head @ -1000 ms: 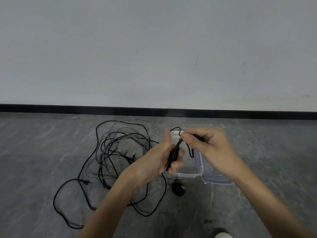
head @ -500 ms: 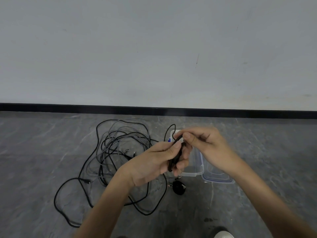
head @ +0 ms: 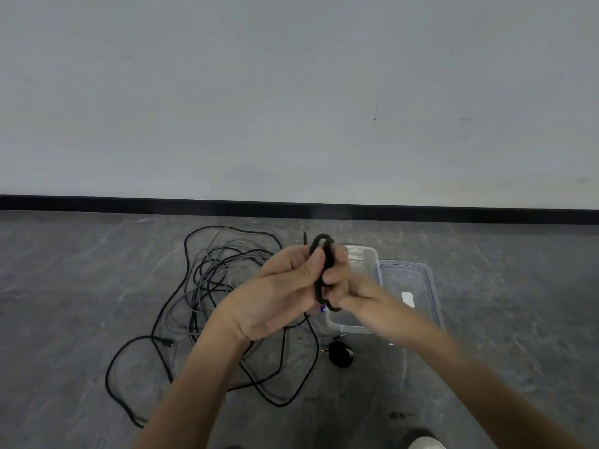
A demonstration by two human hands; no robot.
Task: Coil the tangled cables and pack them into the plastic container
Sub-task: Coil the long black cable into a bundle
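Both forearms are reaching forward, converging mid-frame. The left hand, palm toward camera, is pinching the coil under its thumb. The right hand, motion-blurred, is curling its fingers round the same coil.

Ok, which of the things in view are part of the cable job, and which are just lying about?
Part of the job:
small black coil, gripped by left hand and right hand
tangled cables on the floor
clear container
lid beside it
wound black bundle near the container

Not part of it:
white shoe toe
black baseboard
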